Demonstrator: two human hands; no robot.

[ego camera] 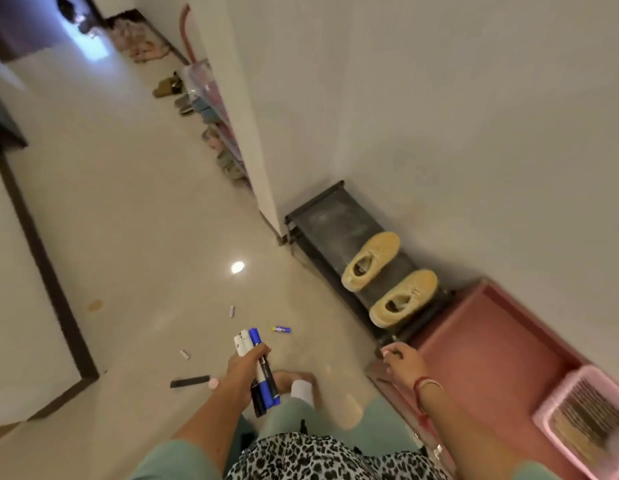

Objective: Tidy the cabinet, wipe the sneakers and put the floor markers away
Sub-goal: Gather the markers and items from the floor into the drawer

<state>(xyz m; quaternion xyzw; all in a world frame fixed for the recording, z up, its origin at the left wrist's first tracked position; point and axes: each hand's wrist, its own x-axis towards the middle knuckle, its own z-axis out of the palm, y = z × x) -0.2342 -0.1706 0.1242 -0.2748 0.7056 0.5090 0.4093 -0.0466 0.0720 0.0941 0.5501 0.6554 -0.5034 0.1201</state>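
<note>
L hand [247, 363] is wrapped round a bundle of markers [258, 368], blue, black and white, caps pointing far; R hand [400, 358] loosely curled, holding nothing, near the red cabinet [491, 341]; loose bits lie on the floor [128, 237] just beyond L hand: a blue-yellow marker [281, 329] far-right of it, long axis running left-right; L hand nearer, prob. the one to reach.

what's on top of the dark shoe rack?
Two yellow sneakers sit on the dark shoe rack, toes toward the wall; the far end is bare. Lower shelves are hidden from this angle.
</note>
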